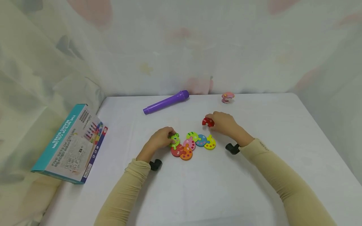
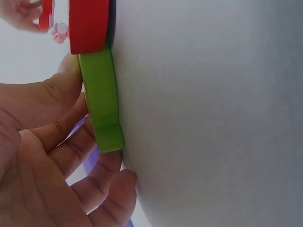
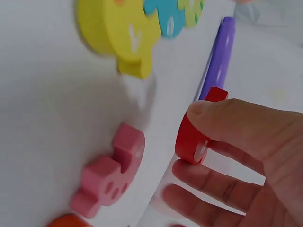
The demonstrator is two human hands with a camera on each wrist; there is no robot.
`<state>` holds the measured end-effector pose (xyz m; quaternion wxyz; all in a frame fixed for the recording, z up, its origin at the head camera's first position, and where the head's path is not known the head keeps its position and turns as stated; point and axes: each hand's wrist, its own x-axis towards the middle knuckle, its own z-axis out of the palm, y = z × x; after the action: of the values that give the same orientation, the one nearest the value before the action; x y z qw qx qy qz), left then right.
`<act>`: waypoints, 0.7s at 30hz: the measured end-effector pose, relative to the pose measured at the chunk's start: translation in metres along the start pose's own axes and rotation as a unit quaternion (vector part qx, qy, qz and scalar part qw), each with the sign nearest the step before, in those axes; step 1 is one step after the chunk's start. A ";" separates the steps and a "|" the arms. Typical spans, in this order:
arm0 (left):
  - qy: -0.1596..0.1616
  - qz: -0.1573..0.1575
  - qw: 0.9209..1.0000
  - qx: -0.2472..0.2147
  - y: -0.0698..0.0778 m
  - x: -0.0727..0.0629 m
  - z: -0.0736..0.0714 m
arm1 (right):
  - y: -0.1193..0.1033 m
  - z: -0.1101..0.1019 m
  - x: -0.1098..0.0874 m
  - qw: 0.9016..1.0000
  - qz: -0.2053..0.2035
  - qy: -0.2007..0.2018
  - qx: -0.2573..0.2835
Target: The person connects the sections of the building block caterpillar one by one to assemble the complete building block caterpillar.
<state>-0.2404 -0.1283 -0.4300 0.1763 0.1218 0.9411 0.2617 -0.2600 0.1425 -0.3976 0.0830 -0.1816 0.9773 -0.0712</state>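
My left hand (image 1: 161, 138) pinches the green caterpillar-head puzzle piece (image 1: 175, 140), its thumb on the face and fingers by the edge. This piece adjoins a red piece (image 1: 177, 151) numbered 2. The curving row goes on through an orange piece (image 1: 186, 153), a pink piece (image 1: 189, 144), a light green piece (image 1: 192, 137), a blue piece (image 1: 201, 140) and a yellow piece (image 1: 210, 142). Behind the yellow end, my right hand (image 1: 224, 124) holds a separate red puzzle piece (image 3: 191, 137) between thumb and fingers, raised off the table.
A loose pink puzzle piece (image 3: 113, 172) and part of an orange one (image 3: 70, 221) lie on the table in the right wrist view. A purple toy microphone (image 1: 166, 102) and a small pink object (image 1: 227, 97) lie farther back. A teal-edged box (image 1: 72, 144) stands at left.
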 end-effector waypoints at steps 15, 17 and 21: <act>0.000 0.008 1.000 -0.001 0.000 0.001 0.001 | -0.007 0.019 -0.033 1.000 -0.008 -0.021 0.001; 0.000 0.009 1.000 -0.001 0.000 0.001 0.001 | -0.006 0.020 -0.033 1.000 -0.006 -0.022 -0.004; 0.002 0.004 1.000 0.002 0.000 0.000 0.001 | -0.006 0.020 -0.032 1.000 -0.013 -0.019 -0.001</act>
<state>-0.2406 -0.1278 -0.4307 0.1726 0.1256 0.9416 0.2604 -0.2244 0.1470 -0.4116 0.1008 -0.1960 0.9730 -0.0683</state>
